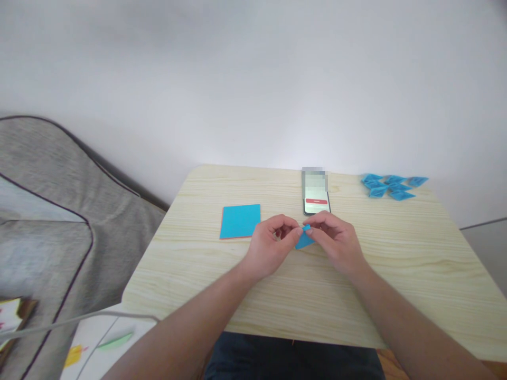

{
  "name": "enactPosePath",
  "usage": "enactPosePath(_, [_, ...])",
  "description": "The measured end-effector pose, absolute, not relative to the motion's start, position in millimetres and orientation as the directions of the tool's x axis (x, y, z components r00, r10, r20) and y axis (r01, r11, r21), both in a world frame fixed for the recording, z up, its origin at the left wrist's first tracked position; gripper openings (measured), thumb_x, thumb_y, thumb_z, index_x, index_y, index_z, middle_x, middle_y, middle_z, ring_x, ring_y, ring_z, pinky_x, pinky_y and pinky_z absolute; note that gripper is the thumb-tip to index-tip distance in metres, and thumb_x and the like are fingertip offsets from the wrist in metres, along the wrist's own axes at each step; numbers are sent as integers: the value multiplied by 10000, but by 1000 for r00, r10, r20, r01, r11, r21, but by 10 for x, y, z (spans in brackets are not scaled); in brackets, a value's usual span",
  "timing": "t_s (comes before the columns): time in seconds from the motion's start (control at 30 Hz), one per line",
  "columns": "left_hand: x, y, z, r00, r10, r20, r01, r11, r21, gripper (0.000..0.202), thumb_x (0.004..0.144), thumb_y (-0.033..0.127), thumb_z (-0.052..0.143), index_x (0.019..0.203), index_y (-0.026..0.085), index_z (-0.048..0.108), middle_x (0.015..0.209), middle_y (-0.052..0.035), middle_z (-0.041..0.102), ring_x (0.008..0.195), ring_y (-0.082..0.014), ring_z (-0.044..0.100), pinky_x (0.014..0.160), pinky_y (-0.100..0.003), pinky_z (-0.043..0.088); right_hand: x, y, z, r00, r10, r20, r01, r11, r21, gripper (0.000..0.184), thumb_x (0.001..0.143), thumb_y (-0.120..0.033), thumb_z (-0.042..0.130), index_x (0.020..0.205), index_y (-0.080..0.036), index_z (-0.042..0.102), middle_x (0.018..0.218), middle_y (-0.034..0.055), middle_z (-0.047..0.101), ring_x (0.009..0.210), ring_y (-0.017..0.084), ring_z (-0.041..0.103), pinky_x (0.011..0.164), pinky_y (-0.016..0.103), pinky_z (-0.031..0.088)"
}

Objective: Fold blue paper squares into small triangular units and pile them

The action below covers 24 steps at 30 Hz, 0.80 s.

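Observation:
Between my two hands, over the middle of the table, is a small folded piece of blue paper (304, 240). My left hand (273, 243) pinches its left side between thumb and fingers. On the other side, my right hand (336, 240) grips it with thumb and fingertips, hiding part of the folds. A stack of square paper (240, 221), blue on top with an orange edge showing, lies just left of my left hand. Several folded blue paper pieces (392, 187) sit grouped at the table's back right.
A phone (316, 203) with a lit screen lies flat just beyond my hands. The wooden table (190, 264) meets a white wall (253, 95) at the back. To the left stands a grey sofa (106, 232), and a pale cable (114, 315) runs low beside the table.

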<state>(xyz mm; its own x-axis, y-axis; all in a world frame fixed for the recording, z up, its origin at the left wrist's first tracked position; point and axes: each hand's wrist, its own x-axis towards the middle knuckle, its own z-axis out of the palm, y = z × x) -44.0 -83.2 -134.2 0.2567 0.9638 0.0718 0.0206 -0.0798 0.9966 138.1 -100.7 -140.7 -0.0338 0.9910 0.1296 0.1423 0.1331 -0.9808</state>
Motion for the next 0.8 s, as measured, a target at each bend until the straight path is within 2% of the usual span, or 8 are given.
enactPosePath(0.17, [-445,-834,-1363,256,962,96,64,-116,991,185,866,330,726,810,155,698,722,-4,621,673,-113,486,632,-266,382,1403,-1000,-1364,-47,990,136,106,140,-984,43,859,-254,721,831,-225,705,783,-8,632,724,147,552,668,299,422])
enactPosePath(0.3, [-442,-837,-1392,243,956,161,133,-198,971,144,881,294,700,823,163,685,715,8,594,673,-109,476,635,-262,384,1418,-1003,-1351,-69,992,101,91,107,-990,49,866,-253,706,830,-222,694,742,-20,610,693,138,524,645,292,404])
enactPosePath(0.53, [-441,-850,-1392,247,931,269,209,-322,923,96,879,240,681,819,166,672,703,17,561,672,-106,479,645,-262,392,1403,-1021,-1382,-74,989,126,150,136,-979,111,882,-307,726,827,-217,690,762,-13,614,701,141,536,653,299,408])
enactPosePath(0.67, [-443,-842,-1393,223,941,254,194,-298,935,99,870,252,707,823,170,676,696,21,556,674,-108,476,649,-263,392,1402,-1014,-1386,-62,984,165,201,174,-964,112,903,-298,710,825,-219,694,782,-3,626,728,148,548,676,307,420])
enactPosePath(0.8, [-467,-825,-1395,212,959,190,99,-214,972,145,881,311,725,852,172,694,727,9,591,694,-115,482,657,-268,396,1412,-1012,-1373,-52,978,203,187,209,-960,101,916,-304,700,849,-229,695,799,-1,627,744,155,558,685,313,430])
